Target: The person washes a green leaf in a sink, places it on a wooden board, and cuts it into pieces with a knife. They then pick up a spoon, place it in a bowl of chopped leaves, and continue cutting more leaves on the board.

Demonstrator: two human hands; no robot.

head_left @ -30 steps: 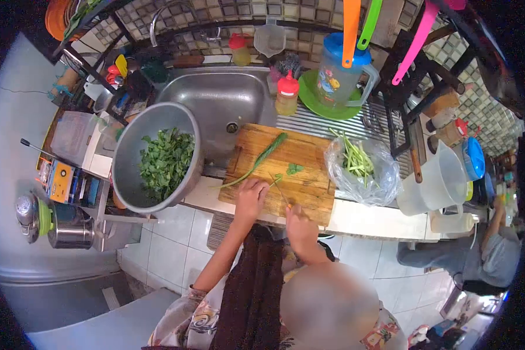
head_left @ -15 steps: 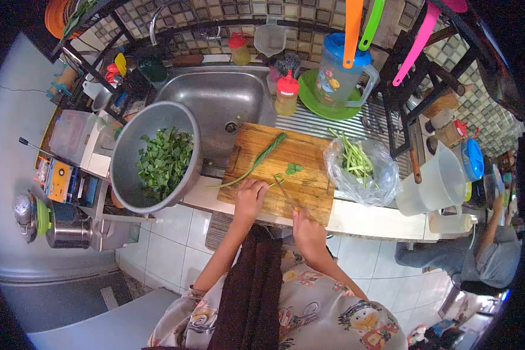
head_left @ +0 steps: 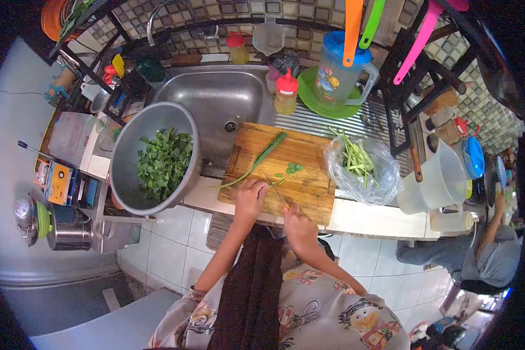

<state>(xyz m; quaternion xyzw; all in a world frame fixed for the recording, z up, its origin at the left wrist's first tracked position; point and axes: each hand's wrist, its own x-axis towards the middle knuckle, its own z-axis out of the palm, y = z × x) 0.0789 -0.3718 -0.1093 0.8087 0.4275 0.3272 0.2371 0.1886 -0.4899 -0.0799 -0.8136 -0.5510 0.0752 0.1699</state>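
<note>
My right hand (head_left: 301,228) is wrapped round the handle of a knife (head_left: 278,192), its blade slanting up and left over the wooden cutting board (head_left: 309,195). My left hand (head_left: 251,198) is closed on a green vegetable stalk, mostly hidden under the fingers, near the blade tip. Short cut pieces (head_left: 279,175) lie just right of the blade, beside a bit of chopped leaf (head_left: 295,168). A long leafy green stalk (head_left: 261,157) rests diagonally across the board's left part, above my left hand.
Left of the board, a grey basin (head_left: 118,169) holds chopped greens. A clear plastic bag (head_left: 389,178) with pale stalks lies to the right. Behind are the steel sink (head_left: 216,87) and a lidded jug (head_left: 336,81). Another person (head_left: 490,256) is at far right.
My right hand and the knife have shifted left, toward my left hand. Another small cut piece now shows on the board. My left hand has barely moved.
</note>
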